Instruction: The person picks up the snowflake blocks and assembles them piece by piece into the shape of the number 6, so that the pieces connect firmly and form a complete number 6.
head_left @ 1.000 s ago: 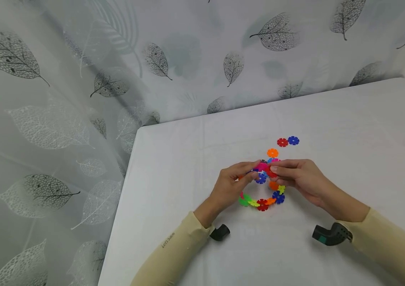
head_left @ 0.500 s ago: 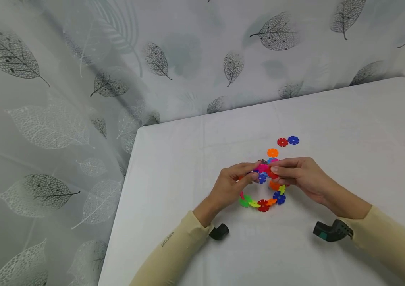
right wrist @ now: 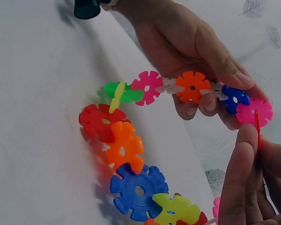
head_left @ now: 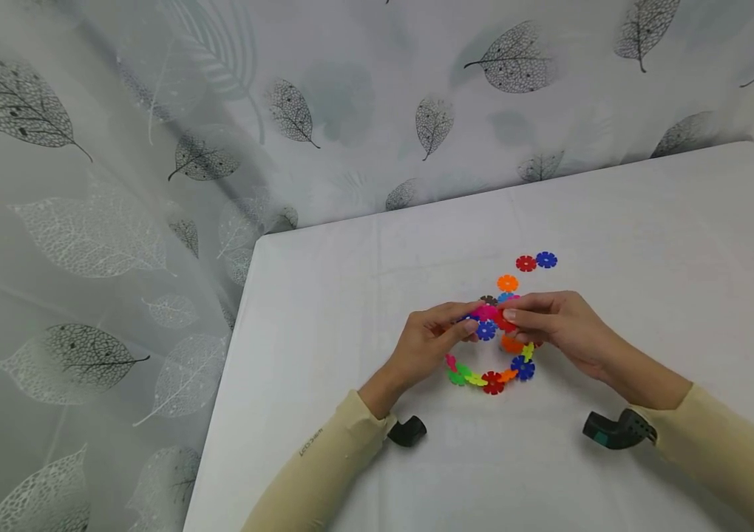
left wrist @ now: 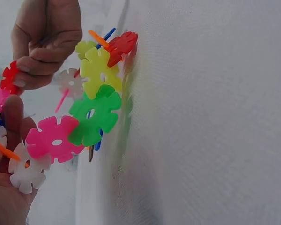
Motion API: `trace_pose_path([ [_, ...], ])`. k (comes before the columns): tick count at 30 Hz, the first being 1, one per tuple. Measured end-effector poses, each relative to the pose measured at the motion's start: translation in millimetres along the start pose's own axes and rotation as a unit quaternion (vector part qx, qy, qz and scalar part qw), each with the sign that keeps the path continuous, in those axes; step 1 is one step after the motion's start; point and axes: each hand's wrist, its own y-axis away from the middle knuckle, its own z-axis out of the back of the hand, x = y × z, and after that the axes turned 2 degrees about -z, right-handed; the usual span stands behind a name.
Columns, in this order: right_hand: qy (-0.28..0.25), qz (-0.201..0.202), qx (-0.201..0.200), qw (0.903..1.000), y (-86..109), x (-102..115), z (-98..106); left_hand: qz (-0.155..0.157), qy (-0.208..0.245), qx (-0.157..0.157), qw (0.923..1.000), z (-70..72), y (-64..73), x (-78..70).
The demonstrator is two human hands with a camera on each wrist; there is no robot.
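Slotted plastic snowflake discs in many colours are joined into a looped chain that hangs down to the table. My left hand grips one stretch of it near a blue disc and the bright pink disc. Between the thumb and fingers of my right hand is a red disc, seen edge-on in the right wrist view. It meets the pink disc there; whether their slots are interlocked I cannot tell. A pink disc and a green disc hang below my left fingers.
Beyond the hands, an orange disc, a red disc and a blue disc lie loose on the white table. A leaf-patterned curtain borders the table's back and left side.
Both hands keep their hold, with only slight shifts. The lower part of the chain has swung a little to the right, and the loose discs have stayed put.
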Motion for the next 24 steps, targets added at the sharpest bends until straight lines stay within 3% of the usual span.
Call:
trace_pose_path([
  [6, 0.103, 0.065, -0.022, 0.9923, -0.2, 4, 0, 0.001, 0.009, 0.006, 0.9999, 0.7, -0.6, 0.3],
  [10, 0.139, 0.087, -0.029, 0.9860, 0.9, 7, 0, -0.005, 0.018, 0.010, 0.9998, 1.0, -1.3, 0.0],
  [17, 0.100, 0.055, -0.020, 0.9933, 1.3, 6, 0, -0.020, 0.022, -0.006, 0.9995, -2.1, -0.5, -4.5],
  [21, 0.061, 0.021, -0.034, 0.9973, 1.4, 5, -4, -0.014, 0.006, -0.021, 0.9997, -4.8, 0.4, -15.6],
  [24, 0.044, 0.007, -0.041, 0.9982, 1.5, 5, -5, -0.006, 0.000, -0.026, 0.9997, -4.9, 0.2, -12.3],
])
